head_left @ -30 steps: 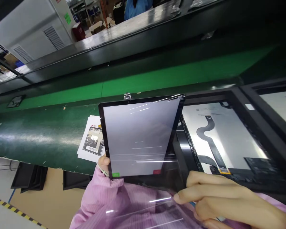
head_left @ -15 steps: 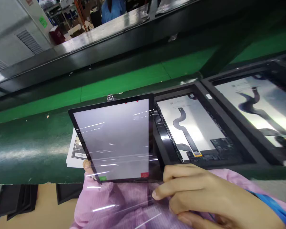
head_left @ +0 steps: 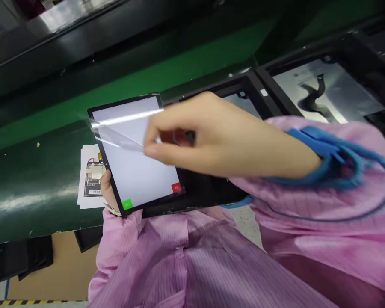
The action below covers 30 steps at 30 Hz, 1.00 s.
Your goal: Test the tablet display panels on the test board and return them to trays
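Note:
A tablet (head_left: 131, 162) with a lit, pale screen is tilted up above the bench; a green and a red patch show at its lower corners. My left hand (head_left: 108, 188) grips its lower left edge, with most of the fingers hidden behind it. In front of the screen, my right hand (head_left: 186, 132) pinches a clear film (head_left: 118, 137) between thumb and forefinger. The film is lifted across the upper part of the screen, catching bright reflections. A blue strap circles my right wrist.
Black trays at the right hold opened devices, one with a silvery panel (head_left: 321, 90) and dark ribbon cable. Printed sheets (head_left: 83, 188) lie on the green bench (head_left: 35, 184) left of the tablet. Black trays (head_left: 25, 256) stand lower left.
My right hand has moved up and left from below the tablet's lower right corner, drawing the film over the screen. The view has shifted, and my right forearm now covers part of the nearer tray.

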Each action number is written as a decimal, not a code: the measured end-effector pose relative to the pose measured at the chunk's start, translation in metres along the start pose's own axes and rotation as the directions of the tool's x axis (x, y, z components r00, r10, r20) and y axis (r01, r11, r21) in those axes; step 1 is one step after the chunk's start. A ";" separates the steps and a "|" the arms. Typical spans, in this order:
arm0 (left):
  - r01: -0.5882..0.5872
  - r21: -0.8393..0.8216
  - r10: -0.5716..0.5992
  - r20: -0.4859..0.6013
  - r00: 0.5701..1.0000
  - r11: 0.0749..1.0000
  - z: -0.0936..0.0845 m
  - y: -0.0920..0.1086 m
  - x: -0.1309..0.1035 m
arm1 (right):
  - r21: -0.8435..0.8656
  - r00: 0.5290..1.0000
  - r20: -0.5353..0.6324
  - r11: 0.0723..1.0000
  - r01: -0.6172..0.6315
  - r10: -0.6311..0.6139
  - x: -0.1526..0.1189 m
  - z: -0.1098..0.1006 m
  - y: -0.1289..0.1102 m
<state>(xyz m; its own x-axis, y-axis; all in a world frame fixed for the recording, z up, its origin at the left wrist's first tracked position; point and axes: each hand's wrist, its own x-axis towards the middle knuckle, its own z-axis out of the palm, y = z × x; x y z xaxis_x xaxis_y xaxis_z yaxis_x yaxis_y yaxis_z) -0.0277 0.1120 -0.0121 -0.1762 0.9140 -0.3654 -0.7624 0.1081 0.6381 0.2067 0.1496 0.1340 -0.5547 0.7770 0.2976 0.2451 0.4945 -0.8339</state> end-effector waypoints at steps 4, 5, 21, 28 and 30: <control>-0.199 0.015 0.199 -0.057 0.978 0.980 0.024 -0.004 -0.001 | 0.202 0.992 0.058 0.972 -0.118 0.108 0.051 0.016 0.008; -0.223 0.012 0.223 -0.063 0.973 0.975 0.027 -0.004 -0.001 | 0.300 0.988 0.089 0.942 -0.150 0.129 0.061 0.021 0.012; -0.115 0.198 0.114 0.012 0.993 0.974 0.016 0.000 -0.009 | 0.843 0.943 0.089 0.480 -0.243 0.320 0.090 0.026 0.025; -0.147 0.243 0.157 -0.026 0.987 0.959 0.010 0.001 -0.006 | 0.821 0.946 0.086 0.515 -0.246 0.313 0.088 0.024 0.022; -0.141 0.211 0.157 -0.063 0.986 0.967 0.011 0.000 -0.007 | 0.806 0.941 0.088 0.531 -0.261 0.328 0.088 0.022 0.021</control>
<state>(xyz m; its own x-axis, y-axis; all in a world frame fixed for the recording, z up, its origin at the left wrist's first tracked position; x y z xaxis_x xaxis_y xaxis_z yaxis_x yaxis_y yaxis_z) -0.0198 0.1101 -0.0027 -0.3330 0.8931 -0.3023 -0.5809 0.0583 0.8119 0.1454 0.2193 0.1325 -0.5114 0.8586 -0.0345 -0.3659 -0.2539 -0.8954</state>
